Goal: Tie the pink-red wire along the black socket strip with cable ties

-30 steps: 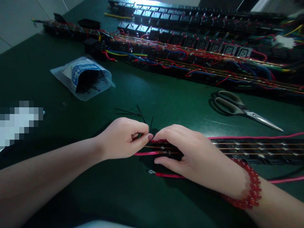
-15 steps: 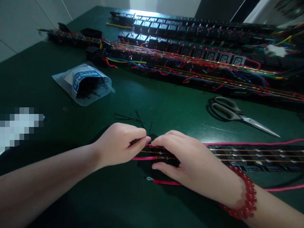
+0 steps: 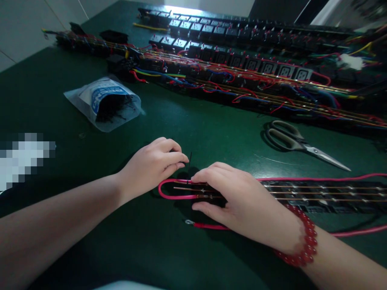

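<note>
My left hand (image 3: 154,165) has its fingers pinched together on a thin black cable tie (image 3: 190,159) that sticks up just past the fingertips. My right hand (image 3: 238,201), with a red bead bracelet on its wrist, lies palm down on the left end of a long black socket strip (image 3: 320,193) and presses its fingers onto a red wire (image 3: 169,195) that loops round the strip's end. A second red wire with a ring terminal (image 3: 190,222) lies in front of the right hand.
Scissors (image 3: 290,139) lie to the right behind the strip. A plastic bag of black cable ties (image 3: 104,102) sits at the left. Several wired socket strips (image 3: 242,76) lie across the back of the green table (image 3: 193,125).
My left hand has moved up and away from the strip's end, so the red wire's loop now shows. The loose ties behind it are now covered by the hand.
</note>
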Action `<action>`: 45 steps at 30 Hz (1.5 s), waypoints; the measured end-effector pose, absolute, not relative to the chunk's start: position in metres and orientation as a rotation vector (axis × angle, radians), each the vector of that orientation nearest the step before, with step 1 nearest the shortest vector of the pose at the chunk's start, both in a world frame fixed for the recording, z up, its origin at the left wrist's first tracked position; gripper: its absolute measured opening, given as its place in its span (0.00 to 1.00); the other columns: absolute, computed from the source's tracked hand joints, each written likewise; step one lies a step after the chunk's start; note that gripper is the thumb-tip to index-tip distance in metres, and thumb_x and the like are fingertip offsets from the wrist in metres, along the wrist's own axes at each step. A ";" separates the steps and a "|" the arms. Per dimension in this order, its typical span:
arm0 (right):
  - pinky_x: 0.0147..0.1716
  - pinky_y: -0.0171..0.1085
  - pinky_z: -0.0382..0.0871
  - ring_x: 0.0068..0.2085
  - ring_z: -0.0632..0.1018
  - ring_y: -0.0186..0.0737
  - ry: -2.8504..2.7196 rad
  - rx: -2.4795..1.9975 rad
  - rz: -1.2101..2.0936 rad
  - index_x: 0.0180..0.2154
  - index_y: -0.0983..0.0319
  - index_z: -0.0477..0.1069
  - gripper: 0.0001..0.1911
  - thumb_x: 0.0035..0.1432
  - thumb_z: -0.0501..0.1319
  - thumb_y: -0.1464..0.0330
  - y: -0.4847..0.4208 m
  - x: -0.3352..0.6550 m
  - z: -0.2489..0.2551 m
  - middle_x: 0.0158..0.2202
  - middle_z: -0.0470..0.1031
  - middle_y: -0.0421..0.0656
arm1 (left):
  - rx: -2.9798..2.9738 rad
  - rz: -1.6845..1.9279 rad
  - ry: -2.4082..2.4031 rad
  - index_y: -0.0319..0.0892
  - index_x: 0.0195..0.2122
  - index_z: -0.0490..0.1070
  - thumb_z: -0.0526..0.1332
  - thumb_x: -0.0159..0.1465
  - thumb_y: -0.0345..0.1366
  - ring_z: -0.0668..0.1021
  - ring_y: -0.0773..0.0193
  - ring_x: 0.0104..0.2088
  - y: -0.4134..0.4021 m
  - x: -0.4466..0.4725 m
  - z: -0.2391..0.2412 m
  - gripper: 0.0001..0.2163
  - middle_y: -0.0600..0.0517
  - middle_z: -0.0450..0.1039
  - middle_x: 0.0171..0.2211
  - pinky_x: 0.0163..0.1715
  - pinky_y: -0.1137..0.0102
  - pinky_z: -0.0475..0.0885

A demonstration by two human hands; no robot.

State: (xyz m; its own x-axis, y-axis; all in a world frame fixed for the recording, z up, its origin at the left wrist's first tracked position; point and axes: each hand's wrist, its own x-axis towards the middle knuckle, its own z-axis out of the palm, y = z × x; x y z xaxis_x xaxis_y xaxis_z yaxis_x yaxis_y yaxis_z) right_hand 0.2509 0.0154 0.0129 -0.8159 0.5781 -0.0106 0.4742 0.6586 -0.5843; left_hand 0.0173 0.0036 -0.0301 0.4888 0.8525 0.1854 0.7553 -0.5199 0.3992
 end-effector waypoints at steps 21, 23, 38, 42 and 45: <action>0.37 0.41 0.74 0.40 0.78 0.41 -2.597 -0.900 0.938 0.44 0.61 0.72 0.11 0.59 0.65 0.66 0.014 0.254 0.012 0.40 0.78 0.42 | 2.295 1.086 1.286 0.37 0.42 0.72 0.62 0.67 0.29 0.80 0.72 0.39 -0.005 0.027 -0.016 0.04 0.52 0.79 0.38 0.41 0.80 0.75; 0.37 0.40 0.74 0.39 0.78 0.39 -2.535 -0.925 0.946 0.44 0.61 0.72 0.09 0.62 0.61 0.66 0.015 0.254 0.012 0.40 0.78 0.42 | 2.296 1.115 1.244 0.37 0.44 0.71 0.62 0.66 0.28 0.81 0.72 0.40 -0.008 0.029 -0.015 0.06 0.52 0.79 0.39 0.42 0.80 0.75; 0.34 0.36 0.75 0.37 0.80 0.37 -2.374 -1.021 1.076 0.40 0.60 0.72 0.07 0.61 0.58 0.73 0.019 0.252 0.013 0.38 0.79 0.41 | 2.499 1.111 1.107 0.39 0.42 0.72 0.65 0.64 0.30 0.78 0.71 0.33 -0.006 0.026 -0.012 0.06 0.53 0.79 0.34 0.32 0.77 0.74; 0.34 0.35 0.75 0.36 0.80 0.36 -2.375 -1.016 1.083 0.41 0.59 0.72 0.07 0.61 0.58 0.73 0.018 0.252 0.013 0.38 0.80 0.41 | 2.502 0.990 1.107 0.42 0.39 0.73 0.64 0.65 0.33 0.76 0.70 0.31 -0.008 0.027 -0.011 0.03 0.55 0.78 0.31 0.30 0.75 0.72; 0.35 0.35 0.75 0.37 0.80 0.37 -2.396 -0.966 1.053 0.41 0.59 0.73 0.08 0.61 0.58 0.74 0.017 0.253 0.013 0.38 0.80 0.41 | 2.462 0.955 1.089 0.42 0.38 0.74 0.63 0.66 0.35 0.75 0.69 0.30 -0.010 0.029 -0.010 0.03 0.54 0.77 0.30 0.30 0.74 0.71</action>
State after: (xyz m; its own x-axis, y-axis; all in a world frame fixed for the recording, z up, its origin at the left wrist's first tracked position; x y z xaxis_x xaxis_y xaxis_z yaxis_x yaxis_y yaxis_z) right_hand 0.2532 0.0172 0.0126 -0.7061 0.7068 0.0426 0.4467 0.4913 -0.7477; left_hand 0.0293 -0.0100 -0.0098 0.4962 0.7378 0.4577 0.5500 -0.6750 0.4918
